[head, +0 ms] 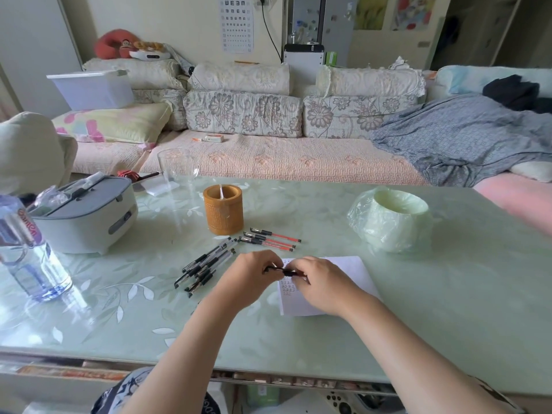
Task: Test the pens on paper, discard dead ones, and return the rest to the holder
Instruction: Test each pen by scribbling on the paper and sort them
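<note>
A long sofa point(268, 159) with floral cushions point(242, 113) spans mid-frame behind a pale green glass-topped table point(418, 294). An eye chart point(237, 23) hangs on the cream wall point(179, 22) at top centre; a grey blanket point(463, 135) lies at right.

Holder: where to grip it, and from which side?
Grip the holder round its wall at mid-height, coming from its right. It stands upright, a plain cylinder with no handle, so the wall is the only hold. Pens lie at its near base and a grey box sits to its left; the table on its right is bare.
</note>
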{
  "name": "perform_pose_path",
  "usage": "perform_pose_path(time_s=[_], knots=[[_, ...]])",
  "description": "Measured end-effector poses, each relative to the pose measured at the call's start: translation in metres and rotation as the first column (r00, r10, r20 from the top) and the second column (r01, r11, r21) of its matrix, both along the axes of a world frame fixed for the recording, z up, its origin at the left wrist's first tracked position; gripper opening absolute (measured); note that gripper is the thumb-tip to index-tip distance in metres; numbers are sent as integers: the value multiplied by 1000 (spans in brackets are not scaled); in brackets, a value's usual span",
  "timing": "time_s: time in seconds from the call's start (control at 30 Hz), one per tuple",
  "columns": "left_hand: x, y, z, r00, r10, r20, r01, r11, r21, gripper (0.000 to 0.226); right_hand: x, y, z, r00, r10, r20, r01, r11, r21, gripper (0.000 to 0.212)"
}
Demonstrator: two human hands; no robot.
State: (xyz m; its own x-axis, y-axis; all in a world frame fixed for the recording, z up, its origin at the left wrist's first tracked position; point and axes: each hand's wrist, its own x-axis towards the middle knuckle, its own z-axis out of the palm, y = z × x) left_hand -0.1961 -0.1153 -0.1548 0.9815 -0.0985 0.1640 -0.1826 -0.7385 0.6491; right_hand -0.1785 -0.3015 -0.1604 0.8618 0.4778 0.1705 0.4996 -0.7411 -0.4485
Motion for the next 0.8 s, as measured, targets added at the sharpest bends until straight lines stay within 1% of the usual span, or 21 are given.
perform_pose_path(time_s=[0.07, 0.17, 0.23, 0.33, 0.43, 0.53, 0.7, 0.8], knots=[[1, -1, -1, 1000, 6, -11, -6, 1000, -16, 8, 1, 2, 0, 999, 23, -29, -24, 1000, -12, 17], [3, 0, -2, 999, 5, -33, -5, 1000, -14, 6, 7, 1, 1, 999, 15, -32, -16, 1000, -21, 16], [5, 1, -2, 996, 12, -85, -13, 1000, -8, 9, 11, 0, 0, 1000, 2, -23, -2, 1000, -4, 13], [8, 0, -3, 990, -2, -142, -6, 998, -59, 14, 15, -3, -1, 1000, -17, -26, 17, 1000, -3, 4], [9, -3, 0, 993, -3, -118, -4, 998, -57, 12, 14, -6, -2, 998, -22, -53, 21, 1000, -21, 13], [12, -6, 0, 994, -4, -110, -4, 997, -78, 9, 15, -4, -3, 998, -18, -55, 17, 999, -31, 13], [13, -8, -3, 995, -11, -99, 1, 995, -99, 7, 20, -2, -7, 996, 4, -87, -9, 999, -52, 25], [14, -11, -2, 994, -29, -103, 20, 996, -86, 8, 19, -2, -5, 999, -4, -49, -1, 995, -98, 24]])
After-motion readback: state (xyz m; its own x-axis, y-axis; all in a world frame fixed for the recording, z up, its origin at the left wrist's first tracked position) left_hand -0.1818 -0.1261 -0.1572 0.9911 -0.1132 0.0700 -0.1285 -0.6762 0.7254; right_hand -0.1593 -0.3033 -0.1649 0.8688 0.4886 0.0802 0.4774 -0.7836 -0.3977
